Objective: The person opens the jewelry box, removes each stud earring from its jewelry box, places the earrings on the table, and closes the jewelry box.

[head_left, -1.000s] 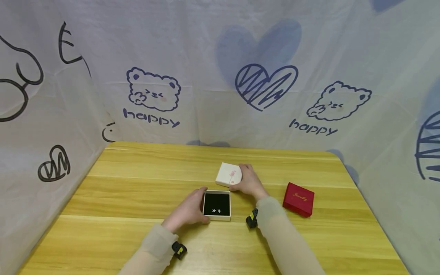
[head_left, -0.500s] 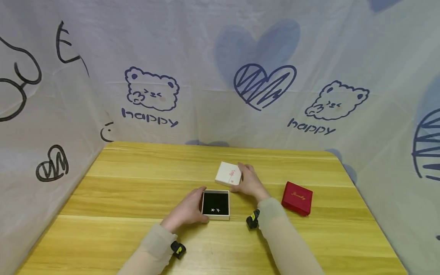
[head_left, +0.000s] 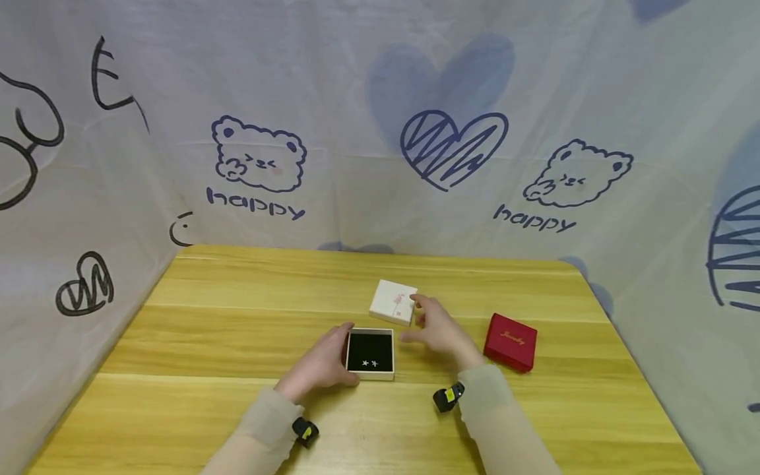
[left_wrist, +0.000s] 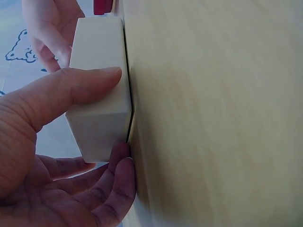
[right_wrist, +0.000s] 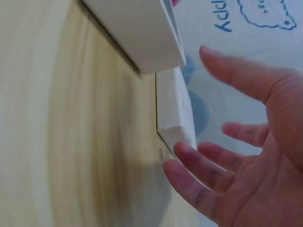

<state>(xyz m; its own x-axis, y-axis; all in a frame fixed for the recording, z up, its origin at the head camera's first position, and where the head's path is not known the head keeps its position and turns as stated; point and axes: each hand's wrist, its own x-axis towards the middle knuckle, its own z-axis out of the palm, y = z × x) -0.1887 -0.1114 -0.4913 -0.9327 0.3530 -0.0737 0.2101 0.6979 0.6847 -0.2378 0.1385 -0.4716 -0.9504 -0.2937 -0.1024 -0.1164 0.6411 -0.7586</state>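
In the head view, a small white jewelry box base point(head_left: 377, 377) with a black lining sits mid-table. Two tiny star-shaped earrings point(head_left: 374, 363) lie toward the near side of the lining. My left hand point(head_left: 320, 365) grips the base from its left side; the left wrist view shows the thumb on the near wall point(left_wrist: 102, 52) and fingers at the far side. Just behind the base lies its white lid point(head_left: 390, 301), printed with a pink flower. My right hand point(head_left: 442, 334) is spread beside the lid's right edge, with nothing held; fingers and lid are apart in the right wrist view.
A red jewelry box point(head_left: 512, 342) with gold lettering stands to the right of my right hand. The wooden table point(head_left: 237, 349) reaches back to a white cloth point(head_left: 344, 99) printed with bears and hearts.
My right hand has let go of the white lid and drawn back slightly toward the near right, its fingers spreading. The left hand stays on the box base.
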